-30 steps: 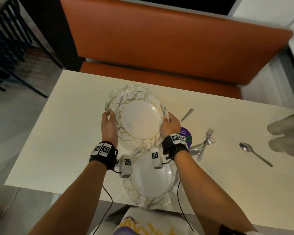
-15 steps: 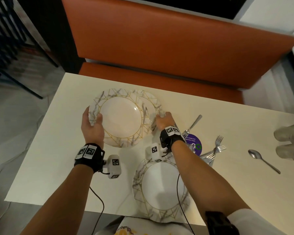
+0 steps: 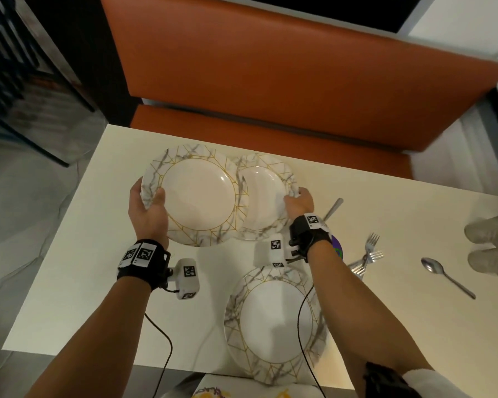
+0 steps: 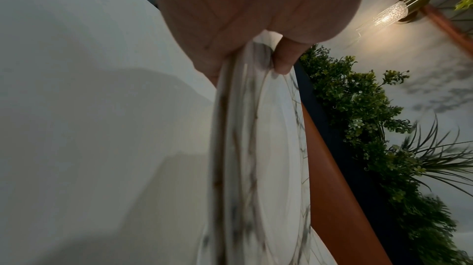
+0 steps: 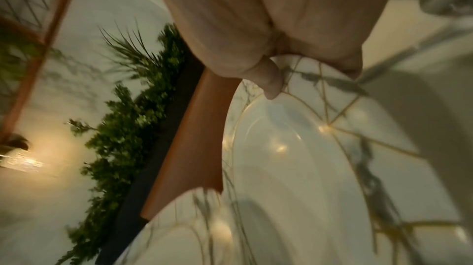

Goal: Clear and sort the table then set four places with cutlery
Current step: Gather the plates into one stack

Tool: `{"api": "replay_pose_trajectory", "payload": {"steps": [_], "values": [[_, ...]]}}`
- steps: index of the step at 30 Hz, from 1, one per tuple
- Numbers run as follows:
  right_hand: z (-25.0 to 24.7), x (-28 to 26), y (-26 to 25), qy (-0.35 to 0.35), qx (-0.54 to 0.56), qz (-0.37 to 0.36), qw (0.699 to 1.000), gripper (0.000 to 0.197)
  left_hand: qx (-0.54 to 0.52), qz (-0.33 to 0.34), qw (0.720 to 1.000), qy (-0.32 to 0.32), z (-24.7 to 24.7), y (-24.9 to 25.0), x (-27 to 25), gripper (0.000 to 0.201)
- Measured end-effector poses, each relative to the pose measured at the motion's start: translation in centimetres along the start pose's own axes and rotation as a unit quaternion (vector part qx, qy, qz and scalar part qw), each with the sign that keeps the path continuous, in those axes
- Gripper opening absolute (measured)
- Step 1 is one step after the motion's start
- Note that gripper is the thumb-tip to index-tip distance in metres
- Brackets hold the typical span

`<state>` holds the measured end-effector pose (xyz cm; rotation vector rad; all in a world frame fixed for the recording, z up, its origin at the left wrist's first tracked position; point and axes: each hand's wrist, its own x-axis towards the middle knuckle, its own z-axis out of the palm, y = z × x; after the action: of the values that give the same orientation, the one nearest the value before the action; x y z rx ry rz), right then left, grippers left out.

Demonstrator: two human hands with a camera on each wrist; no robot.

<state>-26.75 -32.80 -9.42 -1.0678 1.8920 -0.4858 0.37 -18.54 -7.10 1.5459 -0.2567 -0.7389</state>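
Observation:
Two marble-patterned plates with gold lines are held over the far half of the table. My left hand [image 3: 148,206] grips the left rim of the upper plate [image 3: 197,193], thumb on top [image 4: 282,61]. My right hand [image 3: 298,203] pinches the right rim of the lower plate [image 3: 263,196], which the upper plate partly overlaps; its thumb [image 5: 271,83] lies on the rim [image 5: 294,148]. A third matching plate [image 3: 273,323] lies at the near table edge. Forks [image 3: 367,255], a spoon [image 3: 446,275] and another piece of cutlery [image 3: 332,209] lie to the right.
The white table [image 3: 84,254] stands before an orange bench [image 3: 270,81]. A purple round sticker [image 3: 337,248] sits by my right wrist. Clear plastic cups [image 3: 492,245] stand at the right edge. Dark chair frames [image 3: 9,81] are at far left.
The stacked plates moved left and came apart: my left hand carried the top plate leftward while my right hand kept the lower one.

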Motion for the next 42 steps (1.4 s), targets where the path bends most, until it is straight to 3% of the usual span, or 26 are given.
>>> {"api": "replay_pose_trajectory", "payload": {"steps": [6, 12, 17, 22, 27, 32, 35, 37, 42], "values": [[-10.6, 1.0, -0.6, 0.067, -0.033, -0.155, 0.985, 0.025, 0.001, 0.011, 1.000, -0.024, 2.1, 1.3, -0.9, 0.043], [-18.5, 2.3, -0.9, 0.014, 0.021, -0.190, 0.981, 0.028, 0.005, -0.003, 0.997, -0.074, 5.4, 0.3, -4.1, 0.041], [-18.3, 3.7, 0.9, -0.046, 0.066, -0.159, 0.984, 0.026, -0.022, -0.064, 0.990, -0.122, 8.6, -0.9, -7.5, 0.040], [-18.2, 2.6, 3.2, -0.062, 0.093, -0.125, 0.986, 0.028, -0.036, -0.114, 0.984, -0.135, 12.0, -2.2, -11.5, 0.030], [-17.8, 1.4, 5.5, -0.095, 0.009, -0.120, 0.988, 0.040, -0.033, -0.152, 0.981, -0.116, 14.6, -3.7, -14.4, 0.044], [-17.4, 1.0, 7.5, -0.085, -0.038, -0.136, 0.986, 0.047, -0.049, -0.186, 0.980, -0.056, 16.6, -5.0, -16.6, 0.032], [-17.3, 0.6, 8.2, -0.053, -0.009, -0.137, 0.989, 0.045, -0.033, -0.162, 0.985, -0.047, 17.1, -5.3, -18.2, 0.024], [-17.2, 0.4, 8.6, -0.030, 0.019, -0.138, 0.990, 0.045, -0.029, -0.137, 0.989, -0.053, 17.1, -5.5, -19.3, 0.030], [-16.2, -0.8, 9.2, -0.004, 0.046, -0.137, 0.990, 0.046, 0.004, -0.098, 0.992, -0.074, 15.7, -6.6, -20.9, 0.074]]}}
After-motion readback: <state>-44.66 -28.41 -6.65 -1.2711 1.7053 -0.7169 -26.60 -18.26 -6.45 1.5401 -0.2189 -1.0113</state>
